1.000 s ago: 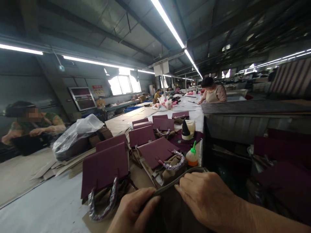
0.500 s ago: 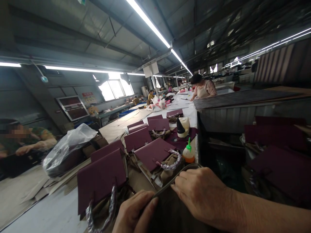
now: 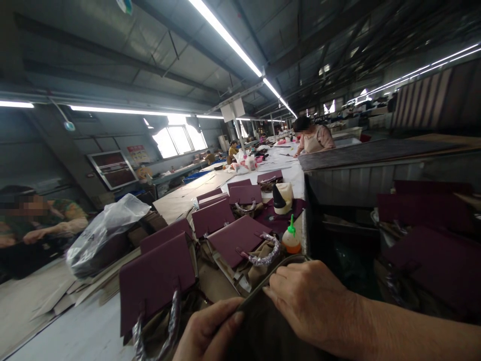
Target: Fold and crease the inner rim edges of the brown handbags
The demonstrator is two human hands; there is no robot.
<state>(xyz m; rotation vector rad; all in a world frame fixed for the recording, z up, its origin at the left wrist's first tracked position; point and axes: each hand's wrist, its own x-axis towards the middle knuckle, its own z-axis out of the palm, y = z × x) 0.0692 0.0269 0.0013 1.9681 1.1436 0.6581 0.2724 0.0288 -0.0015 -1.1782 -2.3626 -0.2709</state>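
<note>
The left hand (image 3: 210, 326) pinches the rim of a dark cloth piece (image 3: 263, 328) between thumb and fingers; the right hand (image 3: 315, 301) grips farther along, its fingers curled close together. The piece is right in front of the person, near the bottle (image 3: 291, 240) at the edge of the table (image 3: 71, 328). Nearby bags (image 3: 154, 281) already have maroon flaps and wrapped handles (image 3: 174, 321); the visible part of this piece shows neither. How much of its rim is finished, I can't tell.
</note>
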